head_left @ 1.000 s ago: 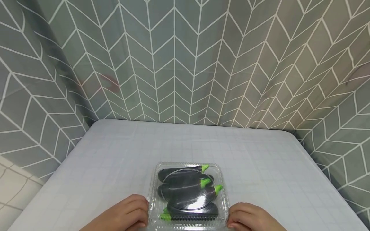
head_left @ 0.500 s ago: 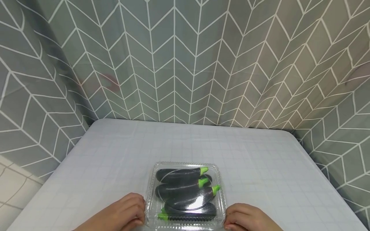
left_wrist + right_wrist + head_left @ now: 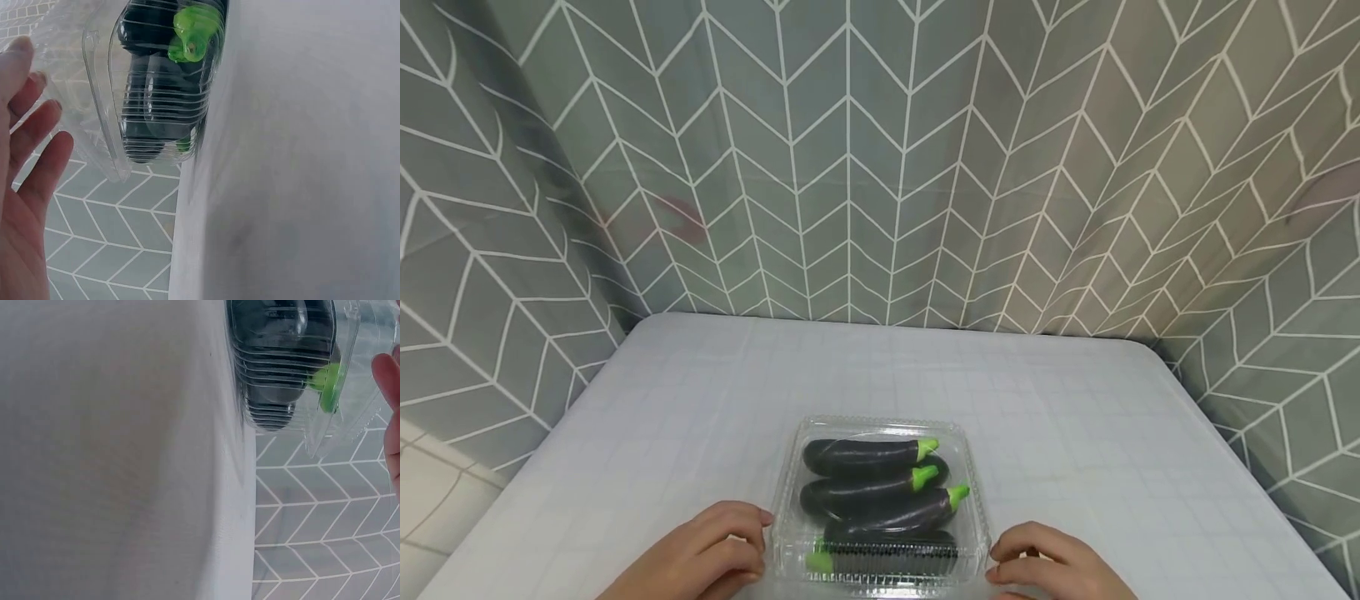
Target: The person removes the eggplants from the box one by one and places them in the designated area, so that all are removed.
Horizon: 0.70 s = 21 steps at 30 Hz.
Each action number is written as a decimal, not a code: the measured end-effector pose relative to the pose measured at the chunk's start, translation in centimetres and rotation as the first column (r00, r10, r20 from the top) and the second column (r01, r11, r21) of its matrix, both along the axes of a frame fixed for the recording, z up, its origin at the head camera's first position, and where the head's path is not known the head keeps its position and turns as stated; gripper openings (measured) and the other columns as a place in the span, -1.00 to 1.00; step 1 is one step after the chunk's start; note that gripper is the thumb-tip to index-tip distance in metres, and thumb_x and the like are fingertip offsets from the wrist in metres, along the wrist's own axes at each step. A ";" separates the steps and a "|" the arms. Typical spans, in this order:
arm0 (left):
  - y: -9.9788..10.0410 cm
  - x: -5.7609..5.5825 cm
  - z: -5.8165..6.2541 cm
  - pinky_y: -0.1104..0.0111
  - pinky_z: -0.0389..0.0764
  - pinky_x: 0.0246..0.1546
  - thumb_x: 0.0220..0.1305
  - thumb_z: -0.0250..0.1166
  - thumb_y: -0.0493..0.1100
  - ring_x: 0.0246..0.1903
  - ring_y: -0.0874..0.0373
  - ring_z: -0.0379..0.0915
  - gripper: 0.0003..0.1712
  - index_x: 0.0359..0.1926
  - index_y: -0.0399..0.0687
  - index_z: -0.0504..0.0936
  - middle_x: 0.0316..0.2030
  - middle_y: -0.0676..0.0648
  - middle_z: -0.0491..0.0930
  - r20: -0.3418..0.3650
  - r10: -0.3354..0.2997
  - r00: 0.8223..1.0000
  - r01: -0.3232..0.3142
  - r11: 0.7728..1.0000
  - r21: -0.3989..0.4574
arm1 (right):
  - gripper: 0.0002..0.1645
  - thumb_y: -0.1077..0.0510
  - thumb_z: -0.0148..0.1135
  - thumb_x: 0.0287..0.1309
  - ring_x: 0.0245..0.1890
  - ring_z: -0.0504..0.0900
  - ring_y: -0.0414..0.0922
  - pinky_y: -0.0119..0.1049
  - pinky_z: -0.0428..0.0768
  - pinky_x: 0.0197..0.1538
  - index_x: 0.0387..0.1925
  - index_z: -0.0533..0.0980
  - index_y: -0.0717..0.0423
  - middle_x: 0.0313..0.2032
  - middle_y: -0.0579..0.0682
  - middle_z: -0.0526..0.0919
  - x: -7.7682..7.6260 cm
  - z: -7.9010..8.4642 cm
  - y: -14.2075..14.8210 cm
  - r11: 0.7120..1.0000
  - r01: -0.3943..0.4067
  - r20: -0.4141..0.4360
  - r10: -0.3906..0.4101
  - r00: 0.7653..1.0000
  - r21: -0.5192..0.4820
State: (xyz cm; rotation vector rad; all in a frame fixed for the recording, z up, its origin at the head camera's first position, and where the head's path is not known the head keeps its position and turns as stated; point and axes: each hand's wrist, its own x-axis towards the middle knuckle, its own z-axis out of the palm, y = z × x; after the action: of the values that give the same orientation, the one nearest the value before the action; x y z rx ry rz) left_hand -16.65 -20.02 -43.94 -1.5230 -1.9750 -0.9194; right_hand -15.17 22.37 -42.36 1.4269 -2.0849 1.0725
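Note:
A clear plastic clamshell container [image 3: 977, 533] sits near the front of the table, with several dark eggplants [image 3: 868, 493] with green stems inside. In both wrist views its clear lid [image 3: 100, 94] stands at an angle from the base, so the container looks ajar. My left hand [image 3: 692, 554] is beside the container's left edge, fingers loosely bent and holding nothing. By the right edge is my right hand [image 3: 1060, 562], thumb and fingers apart. Its fingertips are very close to the rim; I cannot tell whether they touch. Only a thumb and part of that hand show in the right wrist view.
A white, faintly checked cloth covers the table [image 3: 880, 367]. Grey curtains [image 3: 850, 167] with white chevron lines hang behind it and at both sides. Pale floor tiles [image 3: 437, 500] show at the lower left.
Both hands have loosened from the container's side edges, and their fingers have spread. The bright glare on the lid is gone, and the lid now looks raised. The container has shifted slightly left.

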 end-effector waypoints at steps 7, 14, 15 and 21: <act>0.3 0.1 0.8 0.44 0.37 0.17 0.44 0.19 -0.23 0.08 -0.04 0.40 -0.90 -0.21 -0.19 0.57 -0.12 -0.16 0.48 -0.033 -0.023 0.999 0.026 0.996 0.088 | -0.80 0.12 0.40 0.21 -0.25 0.61 -0.19 -0.54 0.56 -0.24 -0.19 0.63 0.13 -0.16 0.06 0.60 -0.4 0.6 -0.4 0.996 0.073 -0.067 -0.076 0.995 -0.047; 0.7 0.0 1.6 0.43 0.28 0.22 0.44 0.20 -0.20 0.11 -0.02 0.35 -0.87 -0.24 -0.19 0.55 -0.08 -0.23 0.47 -0.036 0.012 0.999 -0.006 0.986 0.165 | -0.88 0.09 0.28 0.32 -0.20 0.63 -0.20 -0.55 0.55 -0.18 -0.23 0.63 0.05 -0.15 0.02 0.63 -1.4 1.5 -0.1 0.994 0.113 -0.159 -0.111 0.981 0.002; 0.7 0.1 1.8 0.45 0.29 0.21 0.42 0.23 -0.20 0.12 0.00 0.35 -0.88 -0.23 -0.19 0.55 -0.05 -0.24 0.46 -0.009 0.018 1.000 -0.016 0.985 0.171 | -0.87 0.07 0.26 0.34 -0.20 0.63 -0.21 -0.55 0.55 -0.17 -0.23 0.63 0.04 -0.15 0.01 0.63 -1.5 1.7 0.0 0.992 0.123 -0.172 -0.119 0.978 0.013; 0.6 -0.4 3.5 0.51 0.34 0.17 0.35 0.32 -0.11 0.13 0.08 0.38 -0.74 -0.13 -0.23 0.58 -0.01 -0.17 0.50 0.054 0.073 0.996 -0.081 0.983 0.165 | -0.82 0.11 0.23 0.36 -0.20 0.63 -0.17 -0.53 0.54 -0.14 -0.27 0.64 0.14 -0.19 0.03 0.64 -2.6 3.6 0.0 0.997 0.076 -0.251 -0.075 0.965 -0.006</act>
State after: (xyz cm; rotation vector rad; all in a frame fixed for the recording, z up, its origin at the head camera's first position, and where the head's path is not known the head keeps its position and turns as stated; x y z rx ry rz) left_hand -17.02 -19.38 -40.40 -1.3340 -1.9224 -1.0682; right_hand -17.73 22.39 -38.81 1.3934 -1.9429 0.8124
